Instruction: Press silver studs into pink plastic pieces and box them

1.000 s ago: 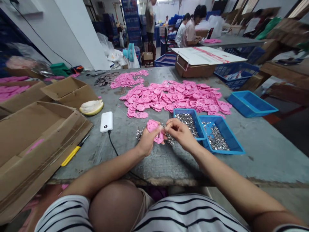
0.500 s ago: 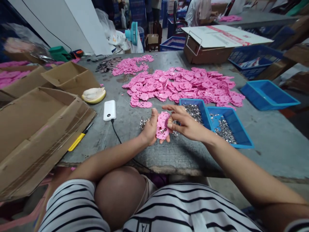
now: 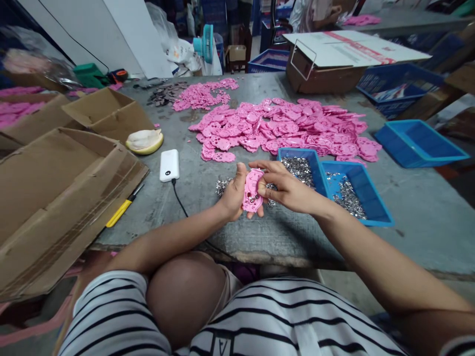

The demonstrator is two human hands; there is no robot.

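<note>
Two hands (image 3: 233, 198) (image 3: 287, 190), closed on pink piece (image 3: 253, 185)

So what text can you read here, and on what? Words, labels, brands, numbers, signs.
Nothing reads for certain.
Striped shirt: boxed mark, perhaps "A", running to the picture's lower edge.
White power bank: mark at the dark round spot, too small.
White board: red markings, too blurred.
Background bags: print too blurred.
Held pink piece: no lettering discernible.
</note>
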